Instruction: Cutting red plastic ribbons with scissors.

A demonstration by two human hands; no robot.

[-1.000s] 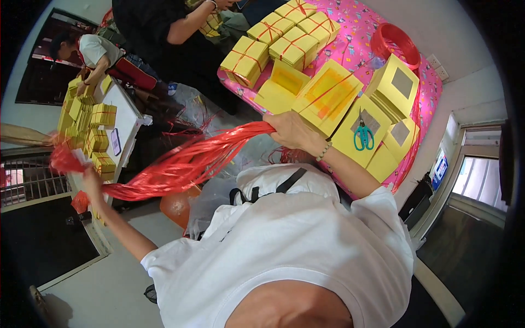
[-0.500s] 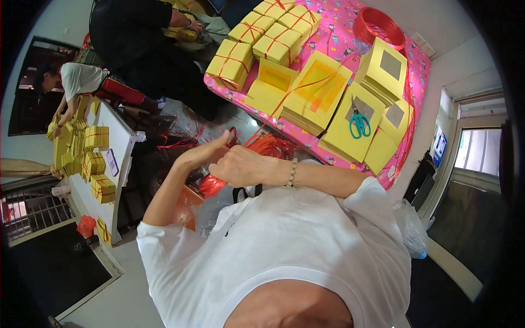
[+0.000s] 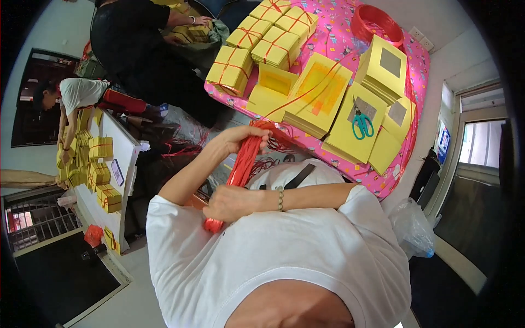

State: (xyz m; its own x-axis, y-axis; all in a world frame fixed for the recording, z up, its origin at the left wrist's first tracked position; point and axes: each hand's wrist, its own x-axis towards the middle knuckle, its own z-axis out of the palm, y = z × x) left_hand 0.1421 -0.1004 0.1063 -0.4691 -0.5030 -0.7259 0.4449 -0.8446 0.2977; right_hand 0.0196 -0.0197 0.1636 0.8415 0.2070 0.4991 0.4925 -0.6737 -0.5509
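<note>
A thick hank of red plastic string (image 3: 245,161) stretches between my hands in front of my white shirt. My left hand (image 3: 245,139) grips its upper end, beside the pink-covered table's near edge. Lower down, my right hand (image 3: 234,205) is wrapped around the hank, and a looped red end pokes out below the fist. A bracelet circles my right wrist. Loose red strands run from near my left hand over a stack of yellow paper (image 3: 317,93). Teal-handled scissors (image 3: 362,126) lie on another yellow stack to the right.
Yellow bundles tied with red string (image 3: 276,46) and a red string coil (image 3: 377,26) sit on the pink-patterned table (image 3: 339,164). At left, a person in white (image 3: 82,93) handles yellow bundles on a white table (image 3: 123,164). Another person in black (image 3: 136,49) bends over a bag.
My hands have spread apart: the left has gone up and right, the right down and slightly left. The red hank now shows lengthwise between them.
</note>
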